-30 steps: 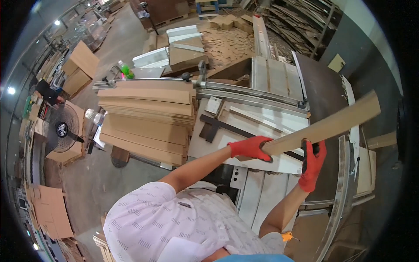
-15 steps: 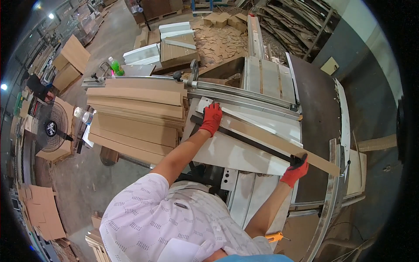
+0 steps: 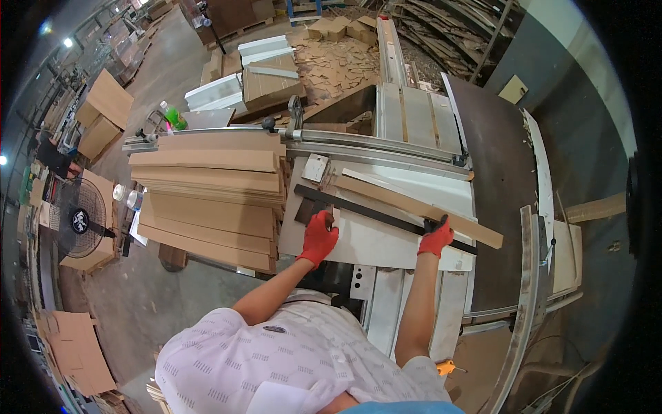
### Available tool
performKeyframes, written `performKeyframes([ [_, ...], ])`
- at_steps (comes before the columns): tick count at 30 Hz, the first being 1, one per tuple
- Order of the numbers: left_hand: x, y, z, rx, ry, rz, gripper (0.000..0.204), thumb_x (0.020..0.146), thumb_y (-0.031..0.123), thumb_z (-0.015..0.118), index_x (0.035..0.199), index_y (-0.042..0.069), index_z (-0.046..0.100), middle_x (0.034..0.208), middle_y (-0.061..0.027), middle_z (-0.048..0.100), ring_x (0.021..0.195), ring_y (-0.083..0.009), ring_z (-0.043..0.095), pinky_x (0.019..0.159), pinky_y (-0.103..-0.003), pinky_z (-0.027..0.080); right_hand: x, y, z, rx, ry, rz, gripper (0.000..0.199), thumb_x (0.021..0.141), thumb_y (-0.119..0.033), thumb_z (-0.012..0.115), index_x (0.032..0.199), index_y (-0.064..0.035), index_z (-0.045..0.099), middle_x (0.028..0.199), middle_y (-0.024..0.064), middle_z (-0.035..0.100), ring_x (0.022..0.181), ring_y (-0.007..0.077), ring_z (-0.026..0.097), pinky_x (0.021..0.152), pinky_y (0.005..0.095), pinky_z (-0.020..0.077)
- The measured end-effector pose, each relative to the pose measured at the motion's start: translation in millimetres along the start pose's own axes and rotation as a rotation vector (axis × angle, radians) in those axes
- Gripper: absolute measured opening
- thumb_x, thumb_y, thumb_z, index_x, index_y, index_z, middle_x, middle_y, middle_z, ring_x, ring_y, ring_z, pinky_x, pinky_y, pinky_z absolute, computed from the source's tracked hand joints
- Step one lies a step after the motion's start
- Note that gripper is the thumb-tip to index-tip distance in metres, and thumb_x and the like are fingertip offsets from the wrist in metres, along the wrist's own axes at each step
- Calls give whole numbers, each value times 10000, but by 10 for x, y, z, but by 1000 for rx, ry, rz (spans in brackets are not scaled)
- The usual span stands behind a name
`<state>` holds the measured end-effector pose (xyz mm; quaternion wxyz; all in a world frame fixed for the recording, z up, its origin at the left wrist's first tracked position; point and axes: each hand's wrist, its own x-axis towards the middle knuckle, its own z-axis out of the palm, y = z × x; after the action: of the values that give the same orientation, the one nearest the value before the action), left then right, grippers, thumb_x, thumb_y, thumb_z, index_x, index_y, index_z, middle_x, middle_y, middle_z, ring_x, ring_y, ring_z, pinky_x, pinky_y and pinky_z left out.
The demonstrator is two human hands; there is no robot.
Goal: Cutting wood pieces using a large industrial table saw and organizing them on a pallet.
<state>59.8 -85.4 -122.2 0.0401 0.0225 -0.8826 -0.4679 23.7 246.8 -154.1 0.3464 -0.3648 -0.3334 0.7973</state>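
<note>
My left hand (image 3: pixel 319 239), in a red glove with black on it, is curled just below the left end of a long black bar (image 3: pixel 365 211). A dark brown block (image 3: pixel 304 210) lies beside its fingertips; whatever is inside the fingers is hidden. My right hand (image 3: pixel 436 237), gloved alike, pinches the near edge of a long brown board strip (image 3: pixel 469 228), close to the bar. Strip and bar slant down to the right over a pale panel (image 3: pixel 376 238) on the saw table. A small white block (image 3: pixel 316 168) sits by the strip's left end.
Brown board strips (image 3: pixel 207 200) are stacked left of the panel. A metal rail fence (image 3: pixel 386 150) runs behind it. To the right are a dark tabletop (image 3: pixel 493 165) and an upright metal bar (image 3: pixel 522 297). A fan (image 3: pixel 79 219) and bottles (image 3: pixel 176 117) stand at the left.
The strip has shifted left and toward me. My left hand has left the strip's far end and come down near the dark block. My right hand has moved left and slightly away from me.
</note>
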Motion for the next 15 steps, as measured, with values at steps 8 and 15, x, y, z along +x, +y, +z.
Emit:
performKeyframes([
  [8, 535, 747, 406, 230, -114, 712, 471, 719, 215, 786, 1143, 137, 597, 1317, -225, 516, 1241, -427, 473, 1016, -516, 395, 191, 376, -155, 27, -22, 71, 235, 899, -239, 688, 1046, -83, 594, 985, 78, 663, 785, 238, 649, 622, 391, 554],
  [15, 1686, 655, 958, 475, -737, 868, 421, 693, 153, 713, 1102, 213, 634, 1356, -151, 527, 1268, -366, 492, 1040, -526, 365, 303, 164, -274, -340, -447, 421, 228, 918, -309, 653, 981, -90, 656, 837, 131, 712, 683, 250, 695, 616, 373, 577],
])
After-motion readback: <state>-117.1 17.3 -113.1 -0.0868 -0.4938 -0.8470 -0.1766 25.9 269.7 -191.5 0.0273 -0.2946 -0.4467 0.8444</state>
